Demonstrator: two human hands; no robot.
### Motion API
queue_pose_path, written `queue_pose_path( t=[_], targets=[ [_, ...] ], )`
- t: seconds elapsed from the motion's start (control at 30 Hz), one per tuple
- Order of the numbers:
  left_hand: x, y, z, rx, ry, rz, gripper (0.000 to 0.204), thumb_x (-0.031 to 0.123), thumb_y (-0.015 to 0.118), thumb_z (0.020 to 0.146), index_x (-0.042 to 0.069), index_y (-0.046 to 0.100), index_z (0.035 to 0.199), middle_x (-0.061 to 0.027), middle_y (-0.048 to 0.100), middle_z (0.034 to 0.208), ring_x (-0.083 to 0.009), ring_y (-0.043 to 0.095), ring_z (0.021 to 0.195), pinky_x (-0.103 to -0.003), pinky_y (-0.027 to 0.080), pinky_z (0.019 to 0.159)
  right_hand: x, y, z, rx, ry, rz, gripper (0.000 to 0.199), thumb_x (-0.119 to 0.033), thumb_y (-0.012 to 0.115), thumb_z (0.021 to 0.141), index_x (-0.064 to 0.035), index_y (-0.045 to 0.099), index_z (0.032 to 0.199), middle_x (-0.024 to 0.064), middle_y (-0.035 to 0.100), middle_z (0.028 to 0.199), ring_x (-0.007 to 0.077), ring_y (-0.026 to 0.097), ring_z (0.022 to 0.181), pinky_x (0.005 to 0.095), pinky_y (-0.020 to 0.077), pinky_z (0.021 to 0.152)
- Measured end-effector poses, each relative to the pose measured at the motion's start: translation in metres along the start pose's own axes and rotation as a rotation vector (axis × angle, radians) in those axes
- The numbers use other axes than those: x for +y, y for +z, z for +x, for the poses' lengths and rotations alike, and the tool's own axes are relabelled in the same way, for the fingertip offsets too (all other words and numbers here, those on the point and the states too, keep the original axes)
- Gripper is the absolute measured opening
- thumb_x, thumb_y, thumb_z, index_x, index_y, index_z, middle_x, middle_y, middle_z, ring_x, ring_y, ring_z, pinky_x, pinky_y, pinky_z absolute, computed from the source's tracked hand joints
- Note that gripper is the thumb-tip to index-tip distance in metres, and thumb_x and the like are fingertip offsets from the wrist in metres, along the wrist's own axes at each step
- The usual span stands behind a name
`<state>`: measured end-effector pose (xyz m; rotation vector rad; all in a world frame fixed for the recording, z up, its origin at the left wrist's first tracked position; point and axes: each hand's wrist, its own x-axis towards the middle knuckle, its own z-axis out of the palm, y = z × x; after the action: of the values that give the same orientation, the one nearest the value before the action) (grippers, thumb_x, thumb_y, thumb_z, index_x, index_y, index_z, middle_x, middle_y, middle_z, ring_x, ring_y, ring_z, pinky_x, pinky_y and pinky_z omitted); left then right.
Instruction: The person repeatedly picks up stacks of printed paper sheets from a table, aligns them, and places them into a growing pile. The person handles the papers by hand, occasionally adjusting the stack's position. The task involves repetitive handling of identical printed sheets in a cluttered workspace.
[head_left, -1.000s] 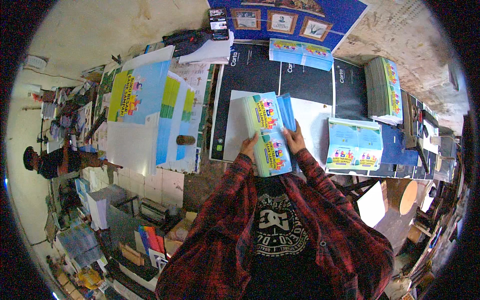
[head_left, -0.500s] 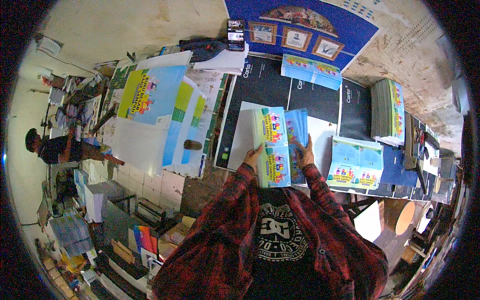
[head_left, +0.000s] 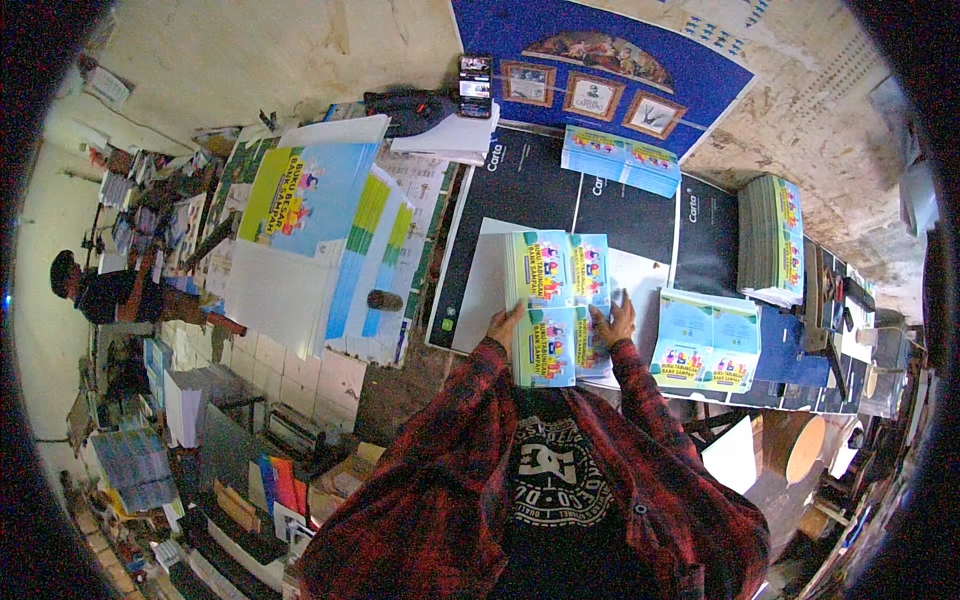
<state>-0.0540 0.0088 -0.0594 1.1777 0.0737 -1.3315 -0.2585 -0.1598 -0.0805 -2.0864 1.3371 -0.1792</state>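
Note:
In front of my torso lies an opened stack of printed booklet sheets (head_left: 545, 308), yellow, blue and green with cartoon figures. My left hand (head_left: 504, 326) grips its left edge, thumb toward the top. A matching right-hand sheet (head_left: 590, 262) extends from the stack's right side, and my right hand (head_left: 615, 320) has its fingers bent at that sheet's right edge. Under them is a white board (head_left: 490, 290) on the black-covered table (head_left: 520, 185). Right of my right hand sits another pile of the printed sheets (head_left: 706, 340).
Farther back stands a low stack of printed sheets (head_left: 622, 160), with a tall stack (head_left: 770, 240) to the right. Large printed sheets (head_left: 310, 195) and a dark cylinder (head_left: 384, 299) occupy the left table. A phone (head_left: 475, 85) leans behind. Another person (head_left: 120, 295) stands far left.
The right-hand sheet, tilted and bluish before, now lies flatter with its printed face showing. My right hand has moved slightly with it; my left hand keeps its hold on the left edge.

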Motion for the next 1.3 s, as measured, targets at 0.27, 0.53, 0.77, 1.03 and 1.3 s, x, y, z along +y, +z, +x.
queue_pose_path(
  t=[0.27,0.53,0.77,1.03,1.3],
  targets=[
    [0.004,0.035,-0.009,-0.001,-0.021,0.018,0.048,0.043,0.062,0.083,0.002,0.059,0.108,-0.0066,0.065,0.094,-0.0186,0.063,0.080,-0.033,0.052,0.072,-0.005,0.027,-0.005,0.010,-0.041,0.178,0.064,-0.050,0.048,0.087,-0.0226,0.030,0.141,0.0092,0.020,0.149,0.0375,0.012,0.136,0.0542,0.0124,0.106],
    [-0.037,-0.009,0.036,-0.026,-0.074,-0.071,0.042,0.039,0.066,0.081,0.002,0.061,0.101,-0.0066,0.065,0.092,-0.0165,0.063,0.079,-0.032,0.052,0.070,-0.026,-0.001,-0.003,-0.117,0.007,0.270,0.098,-0.060,0.063,0.072,-0.0102,0.018,0.143,0.0363,0.025,0.136,0.0395,0.022,0.133,0.0443,0.0243,0.107],
    [-0.015,-0.025,0.021,-0.068,-0.021,-0.146,0.043,0.035,0.067,0.081,0.003,0.058,0.108,-0.0078,0.064,0.096,-0.0168,0.063,0.081,-0.033,0.053,0.069,-0.003,0.013,-0.004,0.122,0.008,0.025,0.076,-0.049,0.063,0.077,-0.0204,0.030,0.140,0.0191,0.023,0.145,0.0358,0.021,0.134,0.0572,0.0212,0.101],
    [-0.010,0.004,0.015,-0.075,0.045,0.172,0.043,0.037,0.068,0.080,0.003,0.061,0.106,-0.0077,0.065,0.095,-0.0175,0.064,0.081,-0.033,0.052,0.072,-0.035,0.004,-0.015,-0.013,-0.060,0.064,0.068,-0.057,0.054,0.080,-0.0153,0.045,0.133,0.0081,0.020,0.149,0.0396,0.013,0.135,0.0607,0.0155,0.101],
    [-0.003,0.002,0.013,-0.105,-0.051,-0.066,0.040,0.031,0.069,0.080,0.004,0.061,0.108,-0.0073,0.065,0.093,-0.0172,0.064,0.080,-0.033,0.053,0.070,-0.029,-0.010,-0.009,0.091,-0.033,-0.038,0.089,-0.052,0.068,0.071,-0.0148,0.027,0.141,0.0188,0.029,0.142,0.0432,0.022,0.130,0.0547,0.0240,0.103]
  ],
)
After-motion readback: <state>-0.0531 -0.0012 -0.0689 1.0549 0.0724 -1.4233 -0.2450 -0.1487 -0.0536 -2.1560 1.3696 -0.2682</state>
